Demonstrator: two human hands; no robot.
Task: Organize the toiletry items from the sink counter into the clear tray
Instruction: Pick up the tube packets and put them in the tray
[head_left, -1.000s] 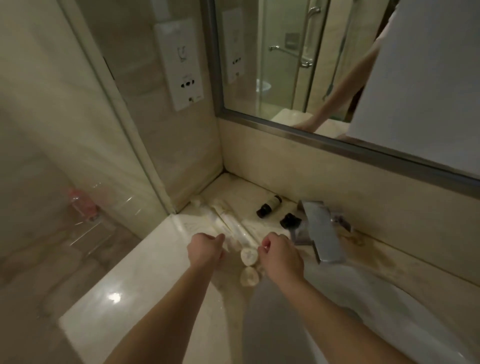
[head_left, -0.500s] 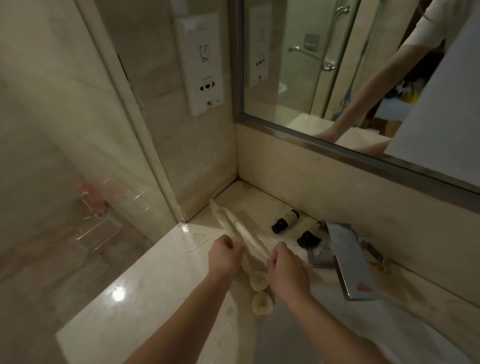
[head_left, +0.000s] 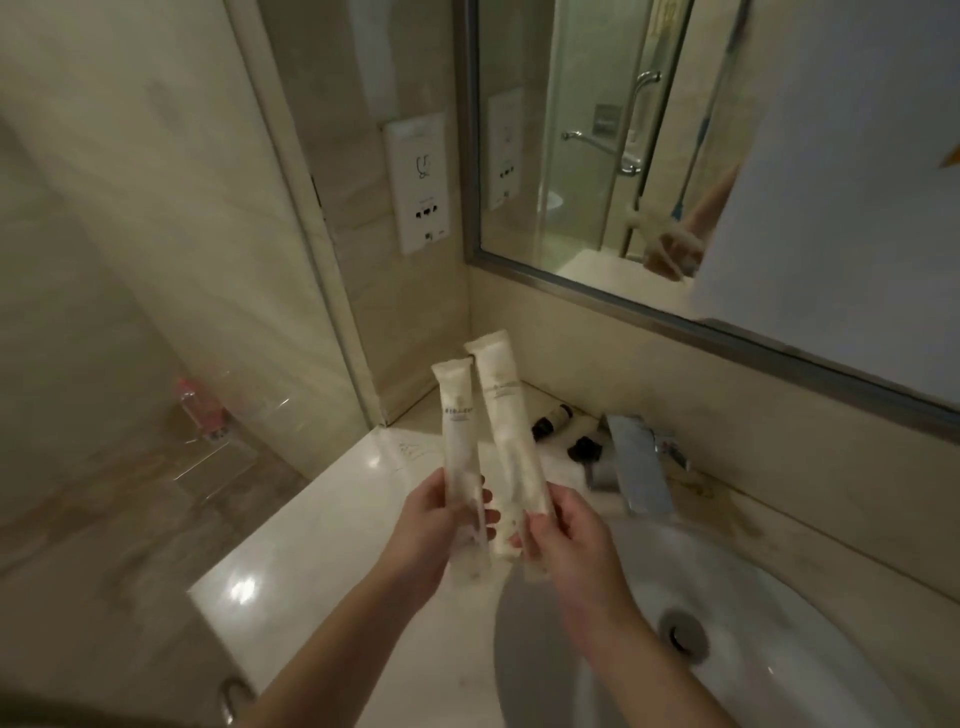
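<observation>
Toiletry packets, two long white ones, are held upright above the sink counter (head_left: 332, 525), one per hand. Left hand (head_left: 441, 530) is closed around the lower part of the left packet (head_left: 458, 431); fingers wrap its front, printed band visible mid-length. Right hand (head_left: 566, 540) grips the lower end of the right packet (head_left: 506, 421), which stands slightly taller and tilts a little to the left at its top. Packets sit just beside each other, near touching at the upper ends (contact not resolvable). Behind them on the counter: a small dark bottle (head_left: 551, 420) lying on its side by the back wall, and a second dark item (head_left: 584, 447) next to the chrome faucet (head_left: 636, 462). White basin (head_left: 779, 623) lies below the right forearm. Clear tray: not identifiable in this view.
</observation>
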